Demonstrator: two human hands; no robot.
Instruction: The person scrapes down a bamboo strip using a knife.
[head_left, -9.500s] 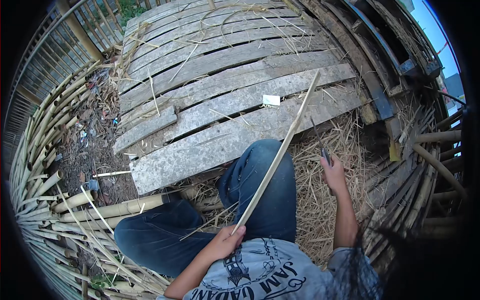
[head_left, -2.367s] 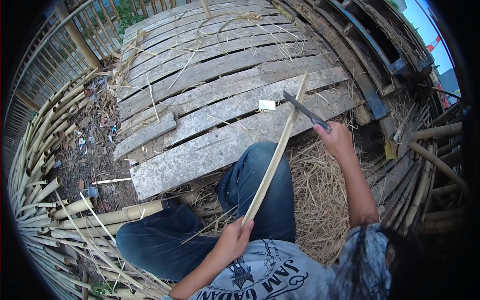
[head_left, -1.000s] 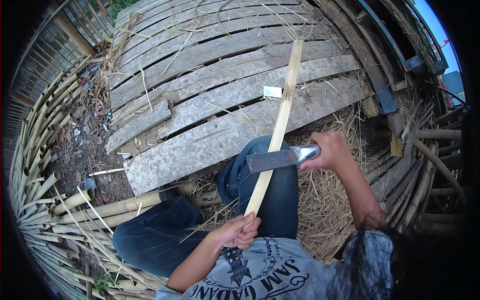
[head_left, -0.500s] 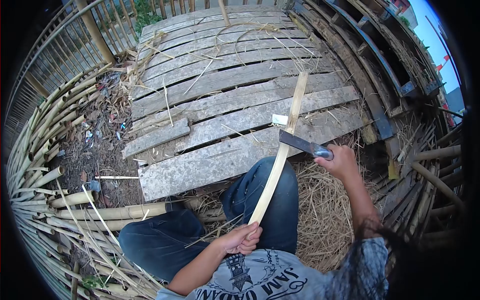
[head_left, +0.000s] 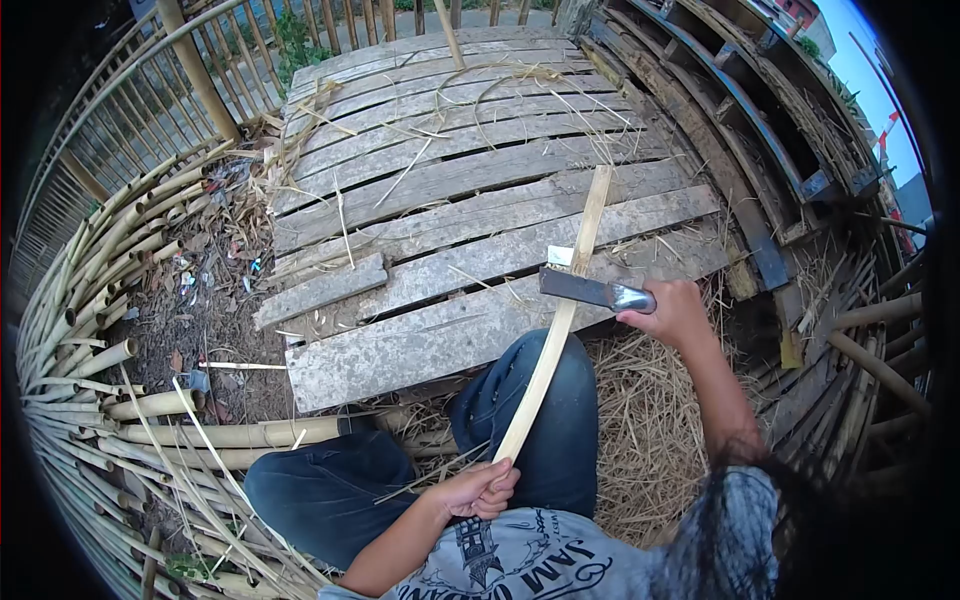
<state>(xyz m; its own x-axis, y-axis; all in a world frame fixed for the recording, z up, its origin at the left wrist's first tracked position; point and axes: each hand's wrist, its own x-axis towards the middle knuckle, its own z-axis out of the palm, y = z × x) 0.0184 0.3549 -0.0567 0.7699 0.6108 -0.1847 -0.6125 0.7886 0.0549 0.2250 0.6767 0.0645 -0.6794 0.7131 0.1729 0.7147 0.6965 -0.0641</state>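
A long, flat bamboo strip (head_left: 541,385) runs from my lap across my raised knee and onto the wooden slats. My left hand (head_left: 480,490) is closed around its near end, close to my shirt. In my right hand (head_left: 668,312) is the handle of a knife (head_left: 578,287) with a broad, dark, square-ended blade. That blade lies across the strip just past the knee, and a pale curl of bamboo shows at its far edge. Beside the strip, a small white object (head_left: 560,256) rests on the slats.
A slatted wooden platform (head_left: 400,345) spreads in front of me, with thin shavings and a loose short board (head_left: 320,291) on it. Bamboo poles (head_left: 90,400) are piled at left. Straw-like shavings (head_left: 645,430) cover the ground by my knee. Stacked pallets (head_left: 740,90) stand at right.
The knife has shifted slightly left and toward me along the strip, its blade now lying more level. My left hand keeps its hold. The whole view has tilted a little.
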